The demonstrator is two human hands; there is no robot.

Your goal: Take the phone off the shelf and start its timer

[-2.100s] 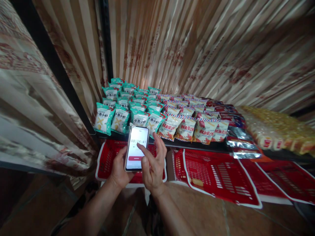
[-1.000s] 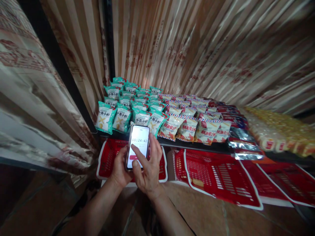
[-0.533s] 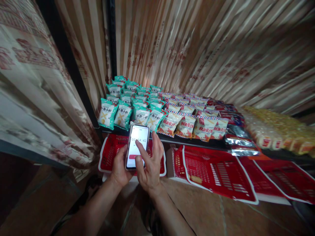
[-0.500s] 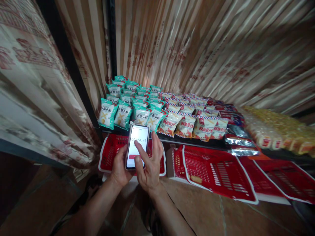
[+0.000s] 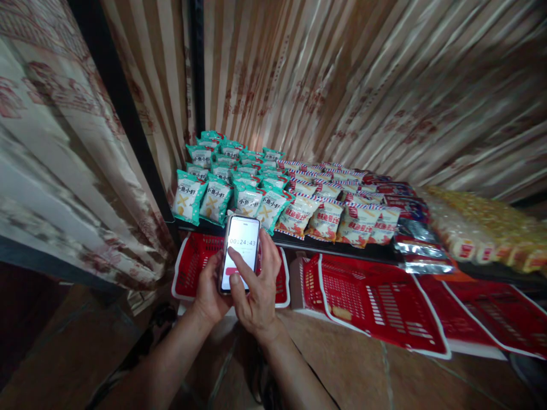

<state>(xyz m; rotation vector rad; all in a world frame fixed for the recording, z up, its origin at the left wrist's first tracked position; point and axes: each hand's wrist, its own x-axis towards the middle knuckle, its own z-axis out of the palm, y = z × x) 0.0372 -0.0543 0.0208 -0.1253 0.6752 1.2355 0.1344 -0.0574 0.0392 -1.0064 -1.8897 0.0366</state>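
Note:
A smartphone (image 5: 243, 236) with a lit white screen is upright in front of me; its timer reads 00:24:43 above a red button. My left hand (image 5: 212, 296) is closed around its lower left side. Over the screen stretch the index finger and thumb of my right hand (image 5: 258, 290), held apart. The other fingers of that hand extend along the phone's right edge; whether they touch it is hard to tell. Just behind the phone stand green-and-white snack bags (image 5: 248, 202) in rows.
White-and-red snack bags (image 5: 356, 222), dark shiny packs (image 5: 421, 247) and long yellowish packs (image 5: 504, 228) line the black shelf (image 5: 299, 246). Below are a red basket (image 5: 188, 267) behind my hands, another red basket (image 5: 384, 302) and a third (image 5: 504, 313). Striped curtains (image 5: 290, 74) hang behind.
The timer has gone from 00:24:42 to 00:24:43. My right index finger has shifted slightly left and down over the screen. The view has shifted a little.

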